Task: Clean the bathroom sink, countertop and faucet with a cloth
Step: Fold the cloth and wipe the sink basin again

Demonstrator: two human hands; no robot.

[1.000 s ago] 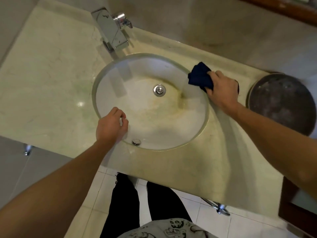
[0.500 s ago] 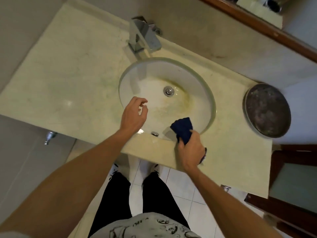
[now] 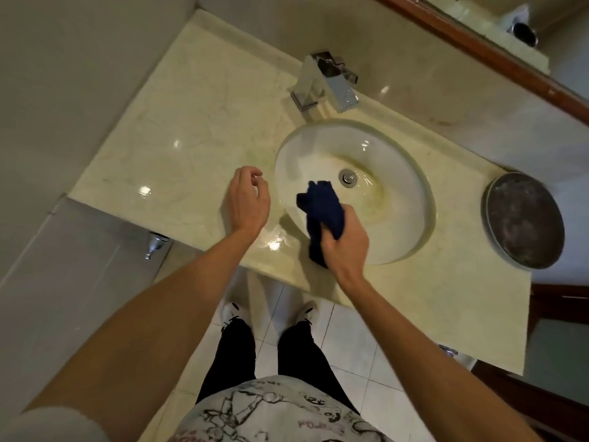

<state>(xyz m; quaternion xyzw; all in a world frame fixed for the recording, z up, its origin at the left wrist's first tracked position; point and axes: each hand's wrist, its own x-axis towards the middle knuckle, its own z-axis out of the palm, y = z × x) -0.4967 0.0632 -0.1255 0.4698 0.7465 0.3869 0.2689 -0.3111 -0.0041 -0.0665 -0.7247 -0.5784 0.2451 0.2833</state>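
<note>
Right hand (image 3: 345, 242) is fisted around the dark blue cloth (image 3: 322, 208), bunched, top end poking out above the fingers and a tail hanging below the palm. Cloth sits over the near-left inside wall of the sink (image 3: 398, 173), just left of the drain (image 3: 348, 178); can't tell if it's actually pressed to the porcelain. Half a second ago that hand was at the sink's near rim with the cloth on the front lip, so it has shifted up into the basin. Left hand (image 3: 248, 202) is empty, fingers loosely curled, over the countertop (image 3: 178, 145) just left of the sink rim; earlier it was over the basin's left part. View has also swung: sink and faucet (image 3: 325, 81) now sit further right in frame. Yellowish stain ring around the drain looks unchanged. Round dark metal tray (image 3: 524, 220) on the counter's right end, same place as before.
</note>
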